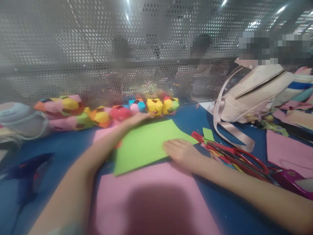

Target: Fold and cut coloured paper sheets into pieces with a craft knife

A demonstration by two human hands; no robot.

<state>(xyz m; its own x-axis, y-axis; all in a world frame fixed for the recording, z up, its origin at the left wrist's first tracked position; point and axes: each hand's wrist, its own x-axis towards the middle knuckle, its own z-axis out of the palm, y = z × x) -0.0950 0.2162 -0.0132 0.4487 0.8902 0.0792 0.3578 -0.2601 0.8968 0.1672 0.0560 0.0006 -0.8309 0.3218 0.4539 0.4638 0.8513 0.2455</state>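
A bright green sheet of paper point(144, 147) lies at a slant in the middle, over part of a pink sheet point(146, 195). My right hand point(181, 151) rests flat on the green sheet's right side, fingers stretched out to the left. Beyond the far edge of that sheet, my left hand point(141, 118) reaches out with its fingers extended, the tips beside a yellow folded-paper ball point(154, 107). Whether they touch the ball I cannot tell. Another folded ball in yellow, red and green point(170, 106) sits to its right.
More colourful paper balls point(100, 116) line the back, before a perforated metal panel point(156, 49). Red-handled scissors point(251, 160) and paper scraps lie at right, with a pale backpack point(249, 94) behind. A blue glue gun point(26, 176) lies left on the blue table point(66, 156).
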